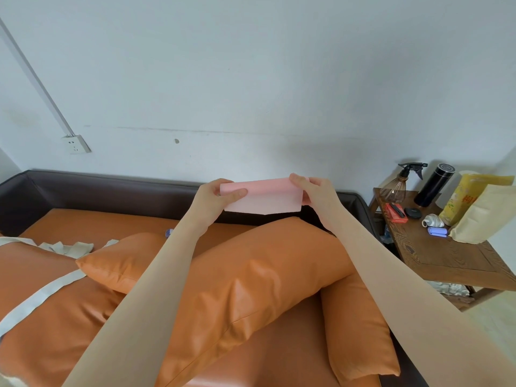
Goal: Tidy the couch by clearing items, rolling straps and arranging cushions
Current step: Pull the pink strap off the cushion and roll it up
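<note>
Both my hands hold a pink strap [265, 198] in the air above the couch back, partly rolled along its top edge. My left hand [216, 196] pinches its left end with thumb on the front. My right hand [312, 192] grips its right end, fingers curled over the roll. Below my arms lies a large orange cushion [245, 286], slanted across the orange couch seat [83, 224]. A second orange cushion [360, 325] stands at the right end. Pale straps [42, 294] lie across another orange cushion at the left.
A dark brown couch backrest [111, 188] runs along the white wall. A small purple item [169, 233] lies on the seat. To the right stands a wooden side table [446, 252] with a spray bottle [399, 182], a black flask [434, 185], bags and small items.
</note>
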